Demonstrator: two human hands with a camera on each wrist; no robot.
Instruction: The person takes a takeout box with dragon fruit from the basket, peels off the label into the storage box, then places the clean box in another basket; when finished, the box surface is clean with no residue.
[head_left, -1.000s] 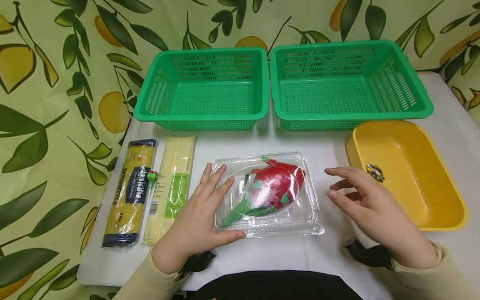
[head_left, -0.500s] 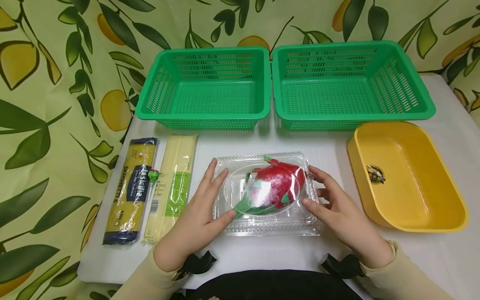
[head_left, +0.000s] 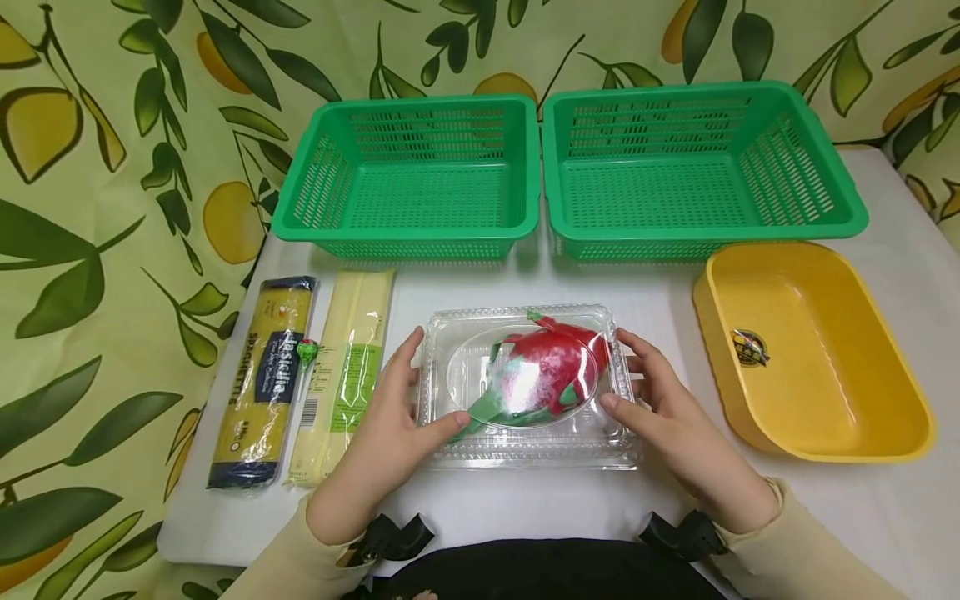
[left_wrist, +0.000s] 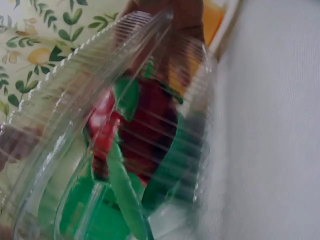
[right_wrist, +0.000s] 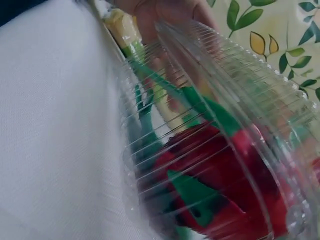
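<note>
A clear plastic clamshell container (head_left: 525, 454), lid closed, lies on the table before me with a red and green dragon fruit (head_left: 551, 362) inside. My left hand (head_left: 390, 433) grips its left side, the thumb over the lid and the fingers around the outer edge. On the opposite side my right hand (head_left: 667, 417) holds the right edge the same way. Both wrist views look along the ribbed wall of the container (left_wrist: 75, 100), the dragon fruit (right_wrist: 220, 175) showing through it. The far fingertips of each hand are partly hidden.
Two green baskets (head_left: 427, 233) (head_left: 705, 232) stand side by side at the back. A yellow bin (head_left: 817, 358) is at the right. Left of the container lie a spaghetti pack (head_left: 262, 383), a pale yellow-and-green pack (head_left: 352, 367) and a small green-topped lollipop (head_left: 306, 352).
My right hand has come left from beside the yellow bin to the container's right edge. My left fingers have drawn from over the lid to its left side.
</note>
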